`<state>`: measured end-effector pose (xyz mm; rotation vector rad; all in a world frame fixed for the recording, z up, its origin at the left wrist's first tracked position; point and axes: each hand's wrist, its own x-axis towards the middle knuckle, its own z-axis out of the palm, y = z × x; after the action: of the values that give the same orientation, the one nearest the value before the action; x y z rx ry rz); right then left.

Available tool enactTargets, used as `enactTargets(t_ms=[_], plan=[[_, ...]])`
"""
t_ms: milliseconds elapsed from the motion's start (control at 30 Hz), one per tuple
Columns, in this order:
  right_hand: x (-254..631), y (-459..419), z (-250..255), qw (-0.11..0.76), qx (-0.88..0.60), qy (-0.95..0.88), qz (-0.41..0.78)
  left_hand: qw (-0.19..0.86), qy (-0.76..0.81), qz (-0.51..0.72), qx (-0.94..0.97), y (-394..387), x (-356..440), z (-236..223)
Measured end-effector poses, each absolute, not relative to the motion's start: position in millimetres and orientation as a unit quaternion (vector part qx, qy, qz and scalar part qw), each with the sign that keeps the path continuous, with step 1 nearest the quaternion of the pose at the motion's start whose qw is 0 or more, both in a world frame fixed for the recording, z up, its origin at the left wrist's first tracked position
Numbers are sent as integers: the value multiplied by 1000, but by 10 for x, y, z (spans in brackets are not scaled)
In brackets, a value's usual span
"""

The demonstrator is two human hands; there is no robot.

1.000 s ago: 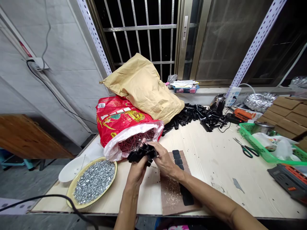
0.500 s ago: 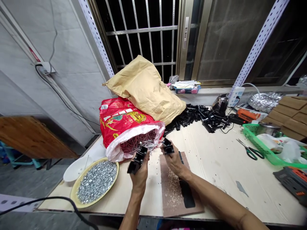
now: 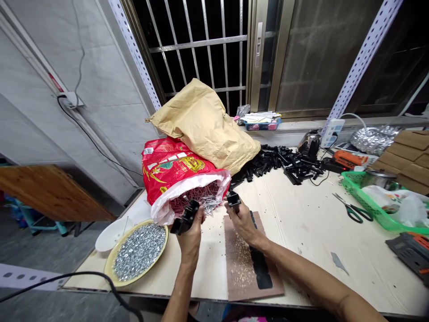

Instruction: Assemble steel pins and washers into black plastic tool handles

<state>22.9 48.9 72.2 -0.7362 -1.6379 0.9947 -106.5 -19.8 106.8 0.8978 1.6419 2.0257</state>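
Note:
My left hand (image 3: 191,239) is closed around several black plastic pieces (image 3: 184,219), just in front of the open mouth of a red bag (image 3: 174,163). Reddish-brown and silvery screws (image 3: 191,195) fill that mouth. My right hand (image 3: 244,226) grips a black plastic piece (image 3: 233,200) that has an open, box-like end. It is held above the far end of a brown board (image 3: 234,264), apart from the left hand. Black rectangular patches (image 3: 259,264) run along the board, and pale crumbs lie beside them. Parts of the held pieces are hidden by my fingers.
A yellow bowl (image 3: 106,269) of small metal parts and a white dish (image 3: 102,241) stand at the left. A tan sack (image 3: 208,125) leans behind the red bag. Black pieces (image 3: 281,158) are heaped at the back. Scissors (image 3: 354,212) and a green basket (image 3: 378,213) lie right.
My left hand has shifted slightly left with its black pieces, and they have tilted. My right hand has turned its piece so the box-like end faces me more. The view has shifted slightly.

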Motion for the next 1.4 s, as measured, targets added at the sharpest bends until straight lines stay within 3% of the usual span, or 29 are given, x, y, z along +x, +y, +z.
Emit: enactTargets(t_ms=[467,667,833,1167,1400], plan=[[280,492,660,495,-333,-671,440,212,544,742,330,-186,-1084,1170],[302,516,672,502,-336,-672,429,255,592,672,364,-177,-1088,1189],[328,550,620,500,-343,-678,415,259,556,713,339,-123,-1116,1073],[346,611,532,495,-364,-657,436,401,427,739,333,-84,-1136,1109],[387,641,547,499,-384,-667,399,470,450,684,330,-55,-1164,986]])
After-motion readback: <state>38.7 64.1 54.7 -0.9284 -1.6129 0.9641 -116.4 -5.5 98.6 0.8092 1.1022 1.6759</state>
